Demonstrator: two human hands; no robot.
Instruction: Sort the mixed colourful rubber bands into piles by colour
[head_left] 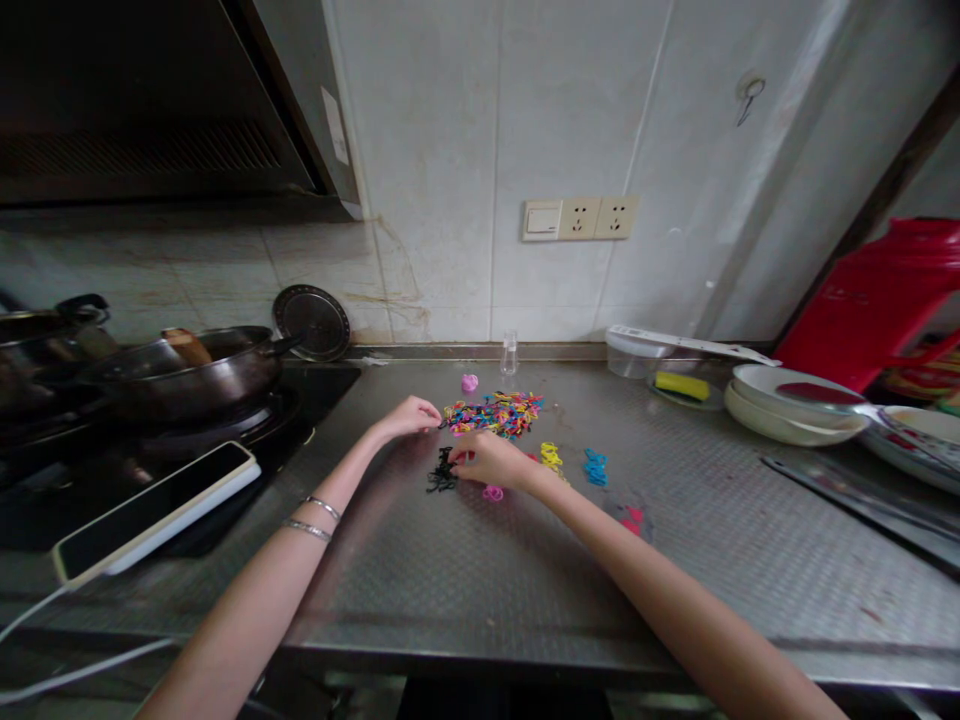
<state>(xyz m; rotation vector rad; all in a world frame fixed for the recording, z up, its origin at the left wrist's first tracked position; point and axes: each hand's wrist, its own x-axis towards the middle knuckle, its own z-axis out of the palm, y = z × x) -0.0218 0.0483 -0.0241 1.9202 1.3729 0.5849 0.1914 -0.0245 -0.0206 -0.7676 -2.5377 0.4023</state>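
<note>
A mixed heap of small coloured rubber bands (499,412) lies on the steel counter. At its left edge is my left hand (412,415), with finger and thumb closed and a dark bit, seemingly a black rubber band, at the tips. My right hand (486,460) reaches in front of the heap. Its fingers are pinched at a pile of black rubber bands (441,472); what they hold is hidden. Close to this hand are pink rubber bands (493,493) and yellow rubber bands (551,457). Blue rubber bands (595,466) and a red-pink group (632,518) lie farther right.
Behind the heap stand a small clear bottle (509,355) and a pink object (469,383). On the left are a pan (195,375) on the stove and a phone (157,510) with a cable. Bowls (795,415), a knife (862,510) and a red flask (862,300) occupy the right.
</note>
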